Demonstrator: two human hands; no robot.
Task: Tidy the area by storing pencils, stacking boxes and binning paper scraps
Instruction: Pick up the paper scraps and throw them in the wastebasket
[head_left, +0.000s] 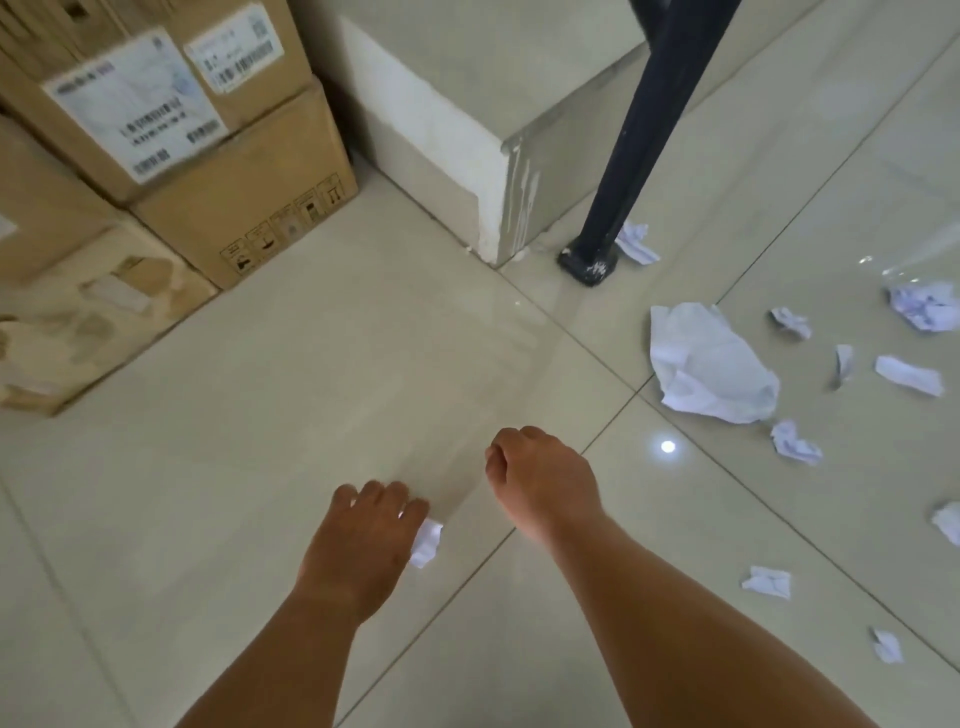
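Pinched under the thumb side of the left hand (363, 540), low in the frame's centre, is a small crumpled white paper scrap (427, 543). The hand is palm-down, its fingers curled. The right hand (540, 478) hangs just beside it, back up and fingers loosely curled, with nothing visible in it. Both bare forearms reach up from the bottom edge.

Glossy pale floor tiles (311, 389) with thin grout lines fill the frame. Brown cardboard boxes (249, 197) with white labels are stacked at upper left. A smooth grey block (467, 104) with a chipped white edge sits at top centre, a black post (644, 130) leaning beside it. One large rumpled white sheet (706, 364) lies at right, with smaller crushed scraps (795, 444) scattered around it.
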